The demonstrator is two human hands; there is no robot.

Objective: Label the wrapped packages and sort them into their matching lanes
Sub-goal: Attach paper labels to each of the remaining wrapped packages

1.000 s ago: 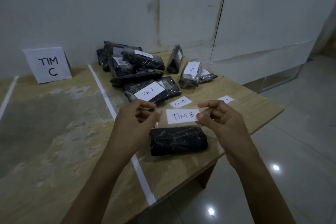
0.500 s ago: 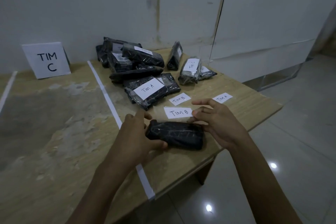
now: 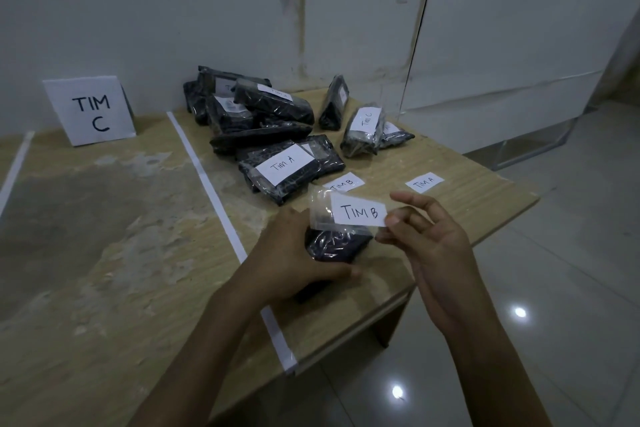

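Observation:
My left hand grips a black wrapped package near the table's front edge, tipped up off the wood. My right hand pinches the right end of a white "TIM B" label on clear tape, held just above the package. Loose labels lie behind: another "TIM B" slip and a "TIM A" slip. A package labelled "TIM A" lies just beyond my hands.
A pile of several black packages sits at the back, with a "TIM C" package to its right. White tape marks a lane line. A "TIM C" sign stands against the wall. The table edge drops to tiled floor.
My left hand went from holding the label's left end to gripping the package and lifting it. The label, now held by my right hand alone, came down close over the package.

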